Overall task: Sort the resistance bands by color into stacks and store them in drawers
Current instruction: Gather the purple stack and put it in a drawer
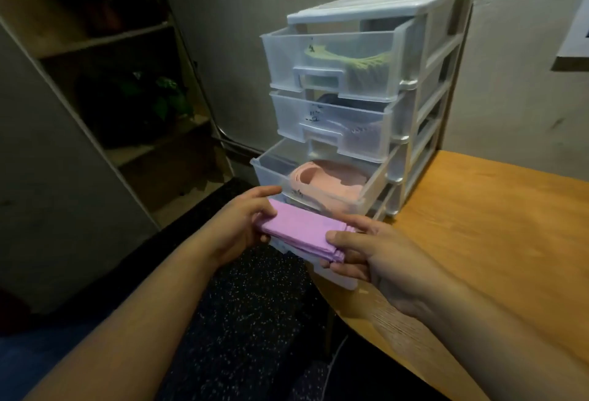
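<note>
A flat stack of purple resistance bands (pixel 301 232) is held between both hands, just above the pulled-out bottom drawer (pixel 331 276) of a white plastic drawer unit (pixel 382 8). My left hand (pixel 245 219) grips the stack's left end and my right hand (pixel 366 254) grips its right end, thumb on top. The drawer above is pulled out and holds peach-pink bands (pixel 325 180). Higher up, one partly open drawer holds pale lilac bands (pixel 360 136), and the top drawer holds green bands (pixel 357 62).
The drawer unit stands at the left edge of a wooden table (pixel 494 225). A dark speckled floor (pixel 248 311) lies below. Tall shelves (pixel 105 40) with a plant (pixel 165 94) stand at the left, and a wall is behind.
</note>
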